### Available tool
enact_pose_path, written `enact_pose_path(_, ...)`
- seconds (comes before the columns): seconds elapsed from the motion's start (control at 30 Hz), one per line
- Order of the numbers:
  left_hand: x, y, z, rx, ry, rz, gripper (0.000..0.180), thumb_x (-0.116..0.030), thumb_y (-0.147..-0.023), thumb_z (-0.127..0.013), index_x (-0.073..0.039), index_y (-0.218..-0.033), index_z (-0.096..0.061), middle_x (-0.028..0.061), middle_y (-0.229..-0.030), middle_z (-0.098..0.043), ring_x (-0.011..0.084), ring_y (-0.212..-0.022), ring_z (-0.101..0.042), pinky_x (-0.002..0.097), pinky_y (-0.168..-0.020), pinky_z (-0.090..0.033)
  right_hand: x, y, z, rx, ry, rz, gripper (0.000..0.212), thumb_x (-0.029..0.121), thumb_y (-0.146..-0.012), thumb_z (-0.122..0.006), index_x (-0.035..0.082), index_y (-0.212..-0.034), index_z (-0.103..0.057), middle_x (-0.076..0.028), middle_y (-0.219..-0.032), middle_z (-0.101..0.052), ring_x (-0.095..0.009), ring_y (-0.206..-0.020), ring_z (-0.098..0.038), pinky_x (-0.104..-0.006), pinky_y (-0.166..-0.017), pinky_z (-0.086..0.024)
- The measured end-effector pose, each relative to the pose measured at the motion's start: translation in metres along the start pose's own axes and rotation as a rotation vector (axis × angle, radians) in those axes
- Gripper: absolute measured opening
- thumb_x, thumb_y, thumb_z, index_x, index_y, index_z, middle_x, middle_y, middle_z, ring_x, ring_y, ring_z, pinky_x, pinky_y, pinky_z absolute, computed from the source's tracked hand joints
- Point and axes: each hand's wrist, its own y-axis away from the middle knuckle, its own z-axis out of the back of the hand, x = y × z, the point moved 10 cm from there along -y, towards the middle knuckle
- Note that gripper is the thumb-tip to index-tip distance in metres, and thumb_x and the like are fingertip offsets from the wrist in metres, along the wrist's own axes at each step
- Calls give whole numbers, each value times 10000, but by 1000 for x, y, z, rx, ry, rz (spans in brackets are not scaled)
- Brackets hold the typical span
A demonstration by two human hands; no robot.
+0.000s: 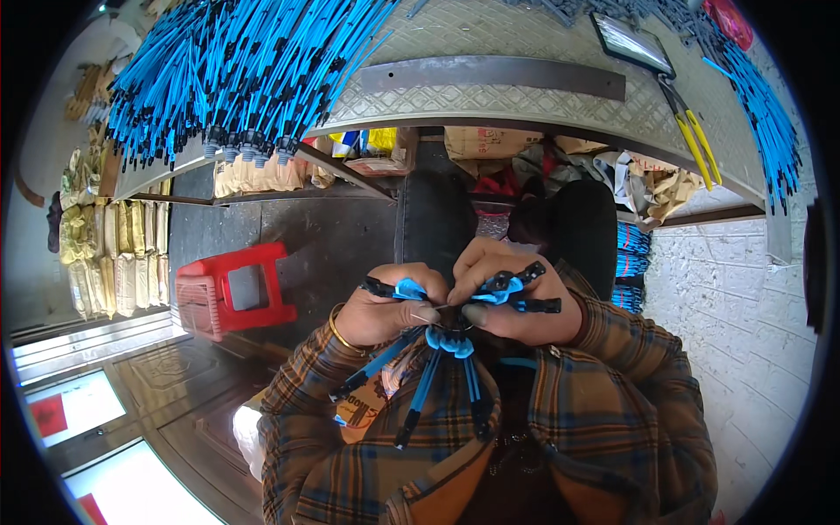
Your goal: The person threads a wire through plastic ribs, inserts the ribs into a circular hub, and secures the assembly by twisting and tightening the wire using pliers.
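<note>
In front of my chest, both hands grip a small frame [450, 344] of blue arms with black ends, joined round a centre and fanning out. My left hand [372, 317] pinches it from the left, thumb and fingers closed near the middle. From the other side my right hand [534, 306] is closed on it, and blue arms with black tips poke out between its fingers. A thin, light wire-like line shows by the left thumb. The frame's centre is partly hidden by the fingertips.
On the worktable [420, 101] lie a large pile of blue rods [245, 70], a flat metal bar [490, 74], yellow-handled cutters [696, 144], a dark-framed flat screen-like thing [632, 44] and more blue rods [759, 114]. A red stool [289, 297] stands at left.
</note>
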Motion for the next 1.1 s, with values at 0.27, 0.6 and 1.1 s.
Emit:
enact_pose_path(0.27,-1,-1,-3,26,126,-8,115,-42,-788,-640,11,-866,-573,108,-853,-575,178,-784,-563,299,-716,-453,2,-4,-5,28,-48,-33,186,43,-742,-616,53,-926,-639,-76,-933,-533,-139,-812,-534,-265,-716,-402)
enact_pose_path(0.6,-7,-5,-5,63,135,-49,76,4,-775,-604,26,-838,-569,131,-816,-570,195,-744,-558,313,-680,-457,3,-7,-5,53,-39,-92,196,57,-738,-612,53,-933,-632,-73,-922,-527,-146,-813,-531,-261,-710,-400)
enact_pose_path(1.1,-7,-4,-4,70,92,-45,94,-28,-772,-634,26,-821,-573,129,-798,-584,196,-732,-571,316,-680,-471,14,-10,-9,58,161,-46,207,-3,-711,-587,47,-910,-614,-75,-882,-522,-166,-804,-537,-270,-717,-411)
